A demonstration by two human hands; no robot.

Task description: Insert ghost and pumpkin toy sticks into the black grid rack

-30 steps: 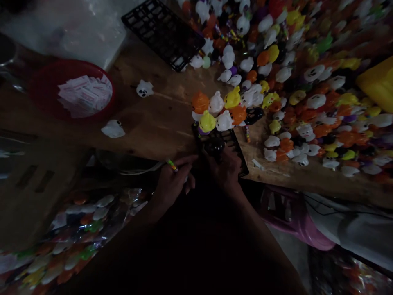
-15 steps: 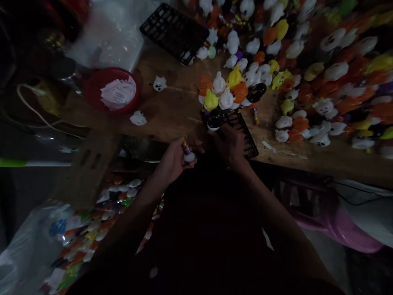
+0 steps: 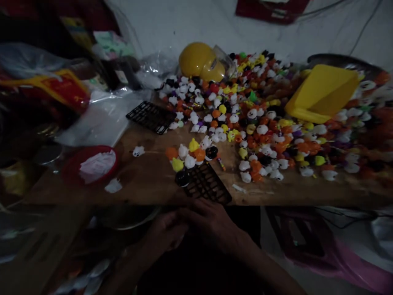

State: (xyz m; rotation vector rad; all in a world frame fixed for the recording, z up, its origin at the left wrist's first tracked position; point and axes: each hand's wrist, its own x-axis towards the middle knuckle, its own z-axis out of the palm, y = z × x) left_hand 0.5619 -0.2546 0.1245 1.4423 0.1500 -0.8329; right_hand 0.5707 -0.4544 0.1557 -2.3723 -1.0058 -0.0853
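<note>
My left hand (image 3: 170, 230) is closed, its fingers curled, just in front of the table edge. My right hand (image 3: 207, 216) reaches across to it, its fingers bent and meeting the left ones. Whatever lies between them is hidden by the fingers and the dimness. Just beyond my hands lies a black grid tray (image 3: 208, 184), with a black toy head (image 3: 182, 178) standing at its left corner. Behind that is a cluster of small toy heads, among them a yellow one (image 3: 177, 164), a white one (image 3: 189, 161) and an orange one (image 3: 199, 154).
A large heap of small toys (image 3: 264, 131) covers the table's right and back. On it rest a yellow scoop (image 3: 322, 92) and a big yellow rounded object (image 3: 199, 61). To the left are a red bowl (image 3: 69, 166) of paper slips and another black tray (image 3: 150, 117). A pink stool (image 3: 353, 258) stands below right.
The view has tilted up toward the wall. My right hand has left the black toy head and come to my left hand. The small tube with a white base in my left hand is now hidden.
</note>
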